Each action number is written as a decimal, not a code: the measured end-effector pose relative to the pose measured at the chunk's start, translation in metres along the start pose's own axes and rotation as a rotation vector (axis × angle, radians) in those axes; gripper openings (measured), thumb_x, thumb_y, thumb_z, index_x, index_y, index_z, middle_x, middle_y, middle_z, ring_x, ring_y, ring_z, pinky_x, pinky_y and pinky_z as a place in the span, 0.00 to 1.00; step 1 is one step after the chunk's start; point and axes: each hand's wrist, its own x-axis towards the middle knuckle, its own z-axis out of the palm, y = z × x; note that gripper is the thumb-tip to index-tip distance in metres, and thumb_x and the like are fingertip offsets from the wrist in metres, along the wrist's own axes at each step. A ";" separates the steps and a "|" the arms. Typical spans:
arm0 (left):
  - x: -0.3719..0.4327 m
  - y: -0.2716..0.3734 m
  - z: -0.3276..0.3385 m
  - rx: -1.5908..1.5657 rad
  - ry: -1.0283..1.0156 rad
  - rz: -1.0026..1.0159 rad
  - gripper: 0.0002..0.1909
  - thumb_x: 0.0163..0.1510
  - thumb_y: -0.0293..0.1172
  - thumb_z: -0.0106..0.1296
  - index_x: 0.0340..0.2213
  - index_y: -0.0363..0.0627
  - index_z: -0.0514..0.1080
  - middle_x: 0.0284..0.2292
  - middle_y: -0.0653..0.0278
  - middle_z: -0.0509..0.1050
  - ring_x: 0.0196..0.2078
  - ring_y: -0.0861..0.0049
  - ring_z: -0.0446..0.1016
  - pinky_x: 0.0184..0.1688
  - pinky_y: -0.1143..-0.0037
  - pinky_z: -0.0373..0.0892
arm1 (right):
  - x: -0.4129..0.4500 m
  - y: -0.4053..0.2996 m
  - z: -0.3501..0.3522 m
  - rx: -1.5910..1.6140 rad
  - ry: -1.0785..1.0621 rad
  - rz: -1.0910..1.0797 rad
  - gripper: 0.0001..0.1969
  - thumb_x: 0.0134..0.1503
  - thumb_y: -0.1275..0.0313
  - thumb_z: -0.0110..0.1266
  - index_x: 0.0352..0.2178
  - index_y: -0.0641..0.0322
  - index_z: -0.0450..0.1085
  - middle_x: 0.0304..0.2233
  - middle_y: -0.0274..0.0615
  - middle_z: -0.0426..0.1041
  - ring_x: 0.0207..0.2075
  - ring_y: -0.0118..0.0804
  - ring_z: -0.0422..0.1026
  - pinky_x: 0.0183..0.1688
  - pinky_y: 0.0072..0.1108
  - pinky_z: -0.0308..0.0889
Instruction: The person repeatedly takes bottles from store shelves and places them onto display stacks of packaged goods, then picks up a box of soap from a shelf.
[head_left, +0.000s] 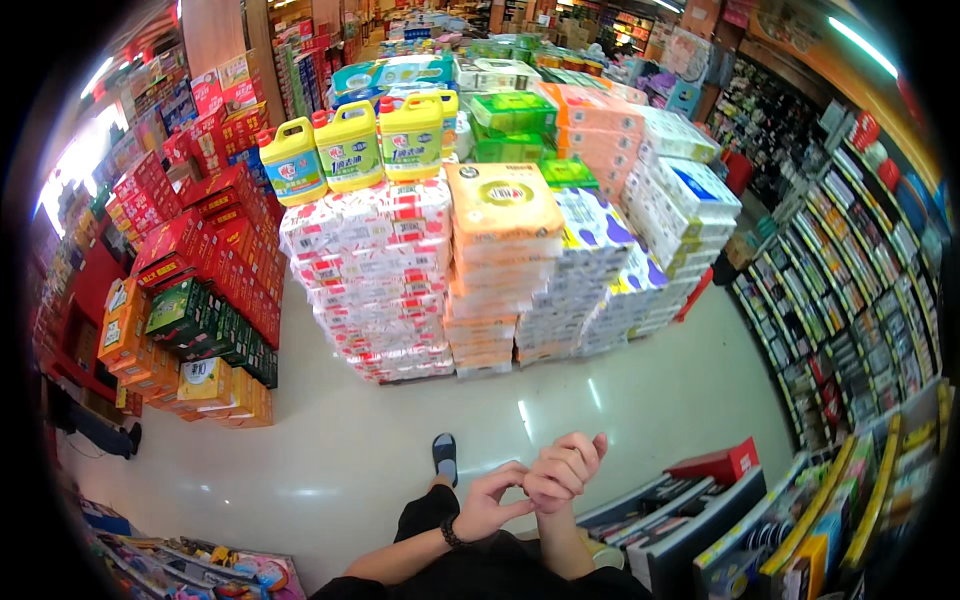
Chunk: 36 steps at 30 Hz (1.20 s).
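Observation:
In front of my body, low in the head view, my two hands meet. My left hand, with a dark beaded bracelet at its wrist, brings its thumb and fingertips against the lower edge of my right hand. The right hand is raised, with its fingers curled. No object shows in either hand, though the overlapping fingers hide what may lie between them. Beyond them stand stacked paper packs in white and red wrap and in orange wrap. Yellow detergent jugs top the white and red stack.
Red cartons, green cartons and orange cartons are piled at left. Shelves of small goods curve along the right; slanted display racks stand close at lower right. Another person's leg shows at far left.

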 end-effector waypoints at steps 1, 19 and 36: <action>0.020 0.000 -0.016 0.029 -0.001 0.016 0.14 0.47 0.19 0.59 0.38 0.33 0.73 0.38 0.60 0.72 0.43 0.73 0.70 0.48 0.75 0.65 | 0.020 -0.008 -0.015 -0.003 0.009 0.022 0.18 0.62 0.57 0.43 0.22 0.57 0.62 0.12 0.29 0.58 0.14 0.21 0.59 0.16 0.12 0.53; 0.387 0.024 -0.190 -0.302 0.229 -0.060 0.24 0.54 0.20 0.50 0.53 0.40 0.62 0.49 0.62 0.67 0.55 0.74 0.64 0.55 0.74 0.62 | 0.446 -0.206 -0.160 -1.665 0.127 0.505 0.10 0.63 0.63 0.46 0.35 0.59 0.65 0.29 0.37 0.68 0.36 0.32 0.67 0.38 0.24 0.62; 0.639 -0.013 -0.320 0.111 1.075 0.119 0.45 0.52 0.26 0.53 0.63 0.36 0.39 0.64 0.52 0.45 0.66 0.67 0.47 0.64 0.71 0.50 | 0.640 -0.329 -0.403 -2.060 0.088 0.488 0.41 0.39 0.72 0.72 0.53 0.64 0.57 0.44 0.44 0.72 0.47 0.34 0.71 0.49 0.26 0.68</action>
